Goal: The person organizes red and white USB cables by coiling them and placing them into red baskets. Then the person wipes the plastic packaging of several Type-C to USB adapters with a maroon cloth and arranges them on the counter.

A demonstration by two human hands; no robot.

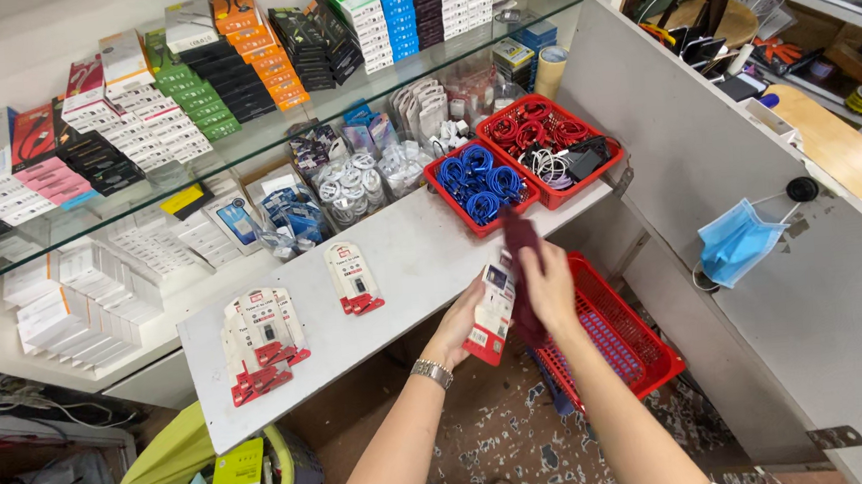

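White shelf board (pixel 421 248) fills the middle of the view, its long edge running from about 8 o'clock up to 2 o'clock. Glass shelf (pixel 275 132) above it, stacked with small boxed goods in rows.

Empty red basket (pixel 624 335) sits below the board's right end, at 4 o'clock from the hands. Two red trays on the board at 12 to 1 o'clock from the hands: one with coiled blue cables (pixel 479 184), one with red and white cables (pixel 550 145). Blue face mask (pixel 737 241) hangs on the grey partition at 3 o'clock.

Both hands meet in front of the board's near edge, just below the blue-cable tray.

Left hand (pixel 456 322), watch on wrist: fingers closed around a flat carded packet (pixel 493 313), white with a red lower end. Packet's long axis is near upright, tilted slightly to 1 o'clock, red end down.

Right hand (pixel 550 285): fingers closed over a dark maroon cloth (pixel 522 266), pressed against the packet's right face. Cloth runs up to 12 o'clock past the fingertips and hangs down behind the packet.

The two hands touch across the packet; right hand lies at 2 o'clock from the left.

Matching packets lie flat on the board: a pile (pixel 263 342) at 9 o'clock from the left hand, a pair (pixel 355 276) at 10 o'clock. The left hand is the nearer to both.
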